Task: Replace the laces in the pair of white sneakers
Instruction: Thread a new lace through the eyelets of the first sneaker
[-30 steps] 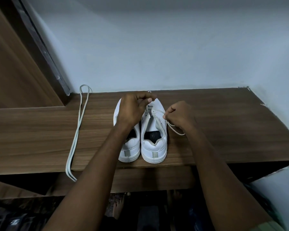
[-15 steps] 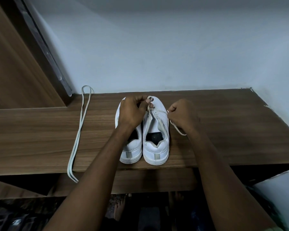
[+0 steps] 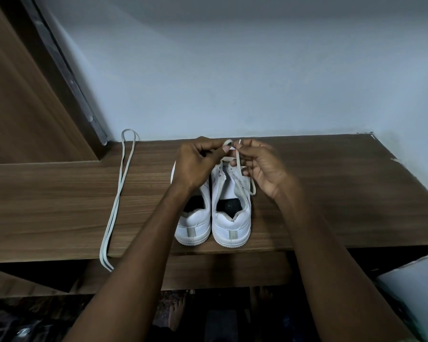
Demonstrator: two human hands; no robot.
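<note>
Two white sneakers stand side by side on the wooden shelf (image 3: 331,206), heels toward me: the left sneaker (image 3: 194,225) and the right sneaker (image 3: 231,223). My left hand (image 3: 195,164) hovers over the toe of the left sneaker and pinches the lace near the front of the right one. My right hand (image 3: 265,164) pinches the same white lace (image 3: 239,159), which runs down the right sneaker's eyelets and loops off its right side. The toes of both shoes are hidden behind my hands.
A second long white lace (image 3: 119,198) lies doubled on the shelf to the left, its ends hanging over the front edge. A wooden panel (image 3: 22,107) rises at the left and a pale wall stands behind. Below the shelf, feet and dark floor show.
My right hand has moved up and left toward the toe of the right sneaker, meeting my left hand, and the lace is now drawn up between both hands.
</note>
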